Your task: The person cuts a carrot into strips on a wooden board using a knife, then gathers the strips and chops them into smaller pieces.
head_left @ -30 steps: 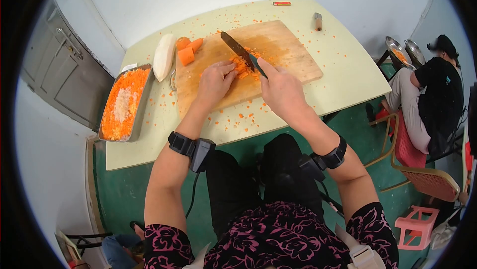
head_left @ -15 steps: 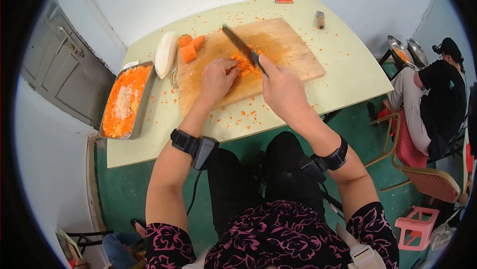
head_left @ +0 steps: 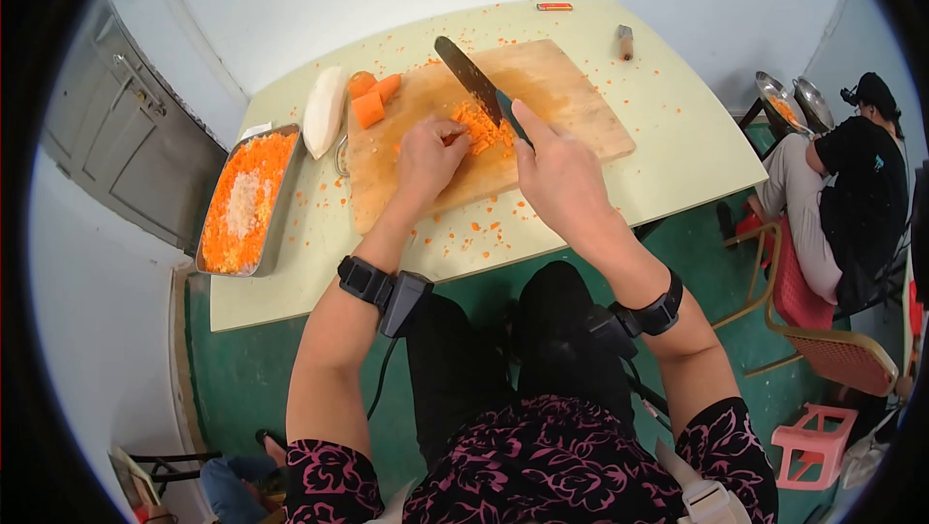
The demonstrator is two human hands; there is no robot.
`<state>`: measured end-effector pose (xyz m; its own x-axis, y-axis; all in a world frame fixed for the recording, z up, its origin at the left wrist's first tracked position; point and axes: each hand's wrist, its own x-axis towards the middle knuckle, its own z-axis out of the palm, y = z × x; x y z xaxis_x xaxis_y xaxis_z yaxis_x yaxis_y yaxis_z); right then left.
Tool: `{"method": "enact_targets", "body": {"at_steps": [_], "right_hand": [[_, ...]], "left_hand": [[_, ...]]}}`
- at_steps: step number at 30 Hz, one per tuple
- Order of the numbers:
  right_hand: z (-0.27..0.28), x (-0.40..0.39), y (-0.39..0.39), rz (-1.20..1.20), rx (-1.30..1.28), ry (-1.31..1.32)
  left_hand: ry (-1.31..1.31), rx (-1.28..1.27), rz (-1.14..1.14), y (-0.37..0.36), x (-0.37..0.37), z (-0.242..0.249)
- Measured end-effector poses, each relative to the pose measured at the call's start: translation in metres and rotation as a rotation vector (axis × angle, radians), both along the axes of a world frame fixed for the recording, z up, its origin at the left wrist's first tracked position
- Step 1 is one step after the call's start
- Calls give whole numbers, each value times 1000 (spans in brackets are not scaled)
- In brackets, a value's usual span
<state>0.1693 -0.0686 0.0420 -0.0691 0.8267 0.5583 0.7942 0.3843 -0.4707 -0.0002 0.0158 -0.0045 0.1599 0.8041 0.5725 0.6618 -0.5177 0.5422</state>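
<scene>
My right hand [head_left: 563,176] is wrapped round the dark green handle of a kitchen knife [head_left: 468,73]. The long dark blade slants up and left over the wooden cutting board [head_left: 590,108]. Beside the blade lies a heap of chopped carrot [head_left: 489,134]. My left hand [head_left: 428,158] rests on the board with curled fingers pressed on carrot pieces at the heap's left edge; the fingertips are partly hidden. Larger carrot chunks [head_left: 368,109] sit at the board's upper left corner, next to a peeled white radish [head_left: 324,113].
A metal tray [head_left: 281,197] of chopped carrot with a pale heap on top stands at the table's left. A peeler-like tool with a wooden handle [head_left: 626,46] and a small red packet [head_left: 554,7] lie toward the back. Another person [head_left: 861,176] sits at the right, near metal bowls [head_left: 774,89].
The knife, blurred by motion before, now shows sharply, its tip slightly higher. My right hand has shifted a little right and down. My left hand keeps nearly the same place.
</scene>
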Motion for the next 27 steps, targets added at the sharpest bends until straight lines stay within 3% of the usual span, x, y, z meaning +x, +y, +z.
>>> {"method": "enact_targets", "body": {"at_steps": [4, 10, 13, 27], "right_hand": [[-10, -3, 2, -22, -122, -99], [3, 0, -2, 28, 23, -5], [-8, -5, 0, -1, -96, -75], [-4, -2, 0, 4, -40, -54]], "left_hand": [[9, -57, 25, 1, 1, 2], [-25, -69, 62, 1, 2, -1], [86, -51, 85, 1, 2, 1], [-12, -15, 34, 1, 2, -3]]}}
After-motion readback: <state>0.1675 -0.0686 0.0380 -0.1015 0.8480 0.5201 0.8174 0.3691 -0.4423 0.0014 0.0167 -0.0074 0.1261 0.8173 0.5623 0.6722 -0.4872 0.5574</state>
